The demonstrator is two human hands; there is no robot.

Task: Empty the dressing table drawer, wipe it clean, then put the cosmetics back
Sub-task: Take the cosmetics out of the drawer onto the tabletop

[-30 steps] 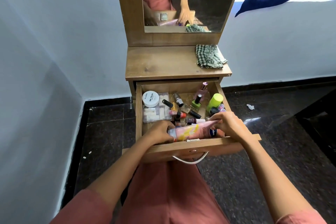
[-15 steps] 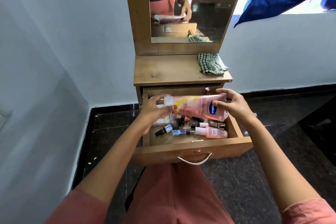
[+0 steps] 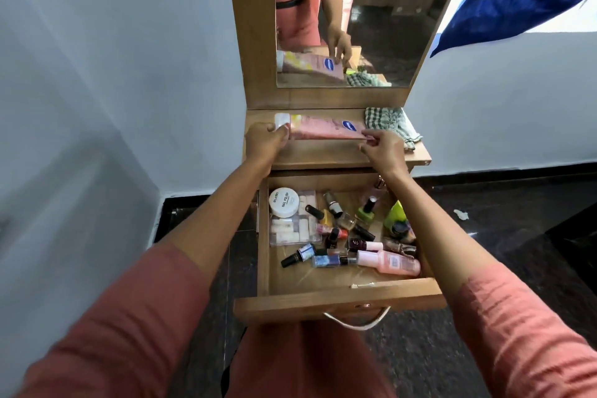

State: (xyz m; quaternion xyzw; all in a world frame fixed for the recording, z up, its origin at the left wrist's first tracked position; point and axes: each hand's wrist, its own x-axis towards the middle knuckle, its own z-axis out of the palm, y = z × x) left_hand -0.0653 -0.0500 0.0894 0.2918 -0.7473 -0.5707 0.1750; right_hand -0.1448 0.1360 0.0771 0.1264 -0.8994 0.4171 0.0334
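Pink tube (image 3: 323, 132) held crosswise, cap (image 3: 281, 121) pointing left.
Left hand (image 3: 263, 144) grips the cap end; right hand (image 3: 384, 150) pinches the tail.

The white round jar (image 3: 284, 202) in the drawer (image 3: 339, 300) bears the only words that read plainly: "NAIL POLISH" in dark capitals across its lid. A brand word above them looks like "ZUDIO", though the letters are small. The pink tube (image 3: 326, 131) carries a blue oval logo with white script too blurred to read, and faint lettering along its side cannot be made out. Its reflection in the mirror (image 3: 387, 26) shows the same oval, no clearer. The pink bottle (image 3: 392, 263) has a pale label with print too small to read. A dark polish bottle (image 3: 357, 242) has a white mark, illegible.
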